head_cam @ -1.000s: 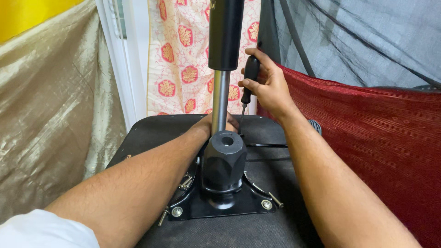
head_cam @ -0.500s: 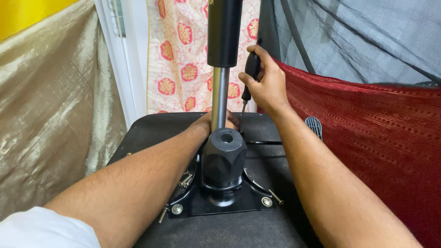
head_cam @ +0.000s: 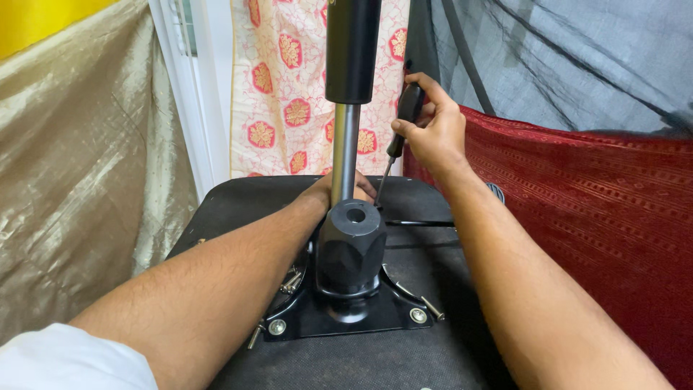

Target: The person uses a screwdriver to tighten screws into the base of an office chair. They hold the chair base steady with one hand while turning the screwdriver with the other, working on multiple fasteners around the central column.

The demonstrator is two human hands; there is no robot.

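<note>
An upturned black chair seat (head_cam: 216, 209) lies in front of me with a black metal mounting plate (head_cam: 393, 318) bolted to it. A black mechanism housing (head_cam: 351, 253) stands on the plate, and a chrome gas-lift rod (head_cam: 345, 152) rises from behind it into a black cylinder (head_cam: 352, 50). My right hand (head_cam: 433, 130) grips a black-handled screwdriver (head_cam: 406, 115), tip pointing down behind the housing. My left hand (head_cam: 339, 188) reaches behind the rod near the screwdriver tip; its fingers are mostly hidden.
Loose screws (head_cam: 291, 282) lie beside the plate, and bolts (head_cam: 418, 315) sit in its corners. A red textured fabric (head_cam: 592, 202) is at right, a beige curtain (head_cam: 65, 180) at left, a floral cloth (head_cam: 281, 94) behind, dark netting (head_cam: 563, 50) above right.
My right hand with the screwdriver has shifted slightly, staying raised beside the cylinder. My left hand stays behind the rod.
</note>
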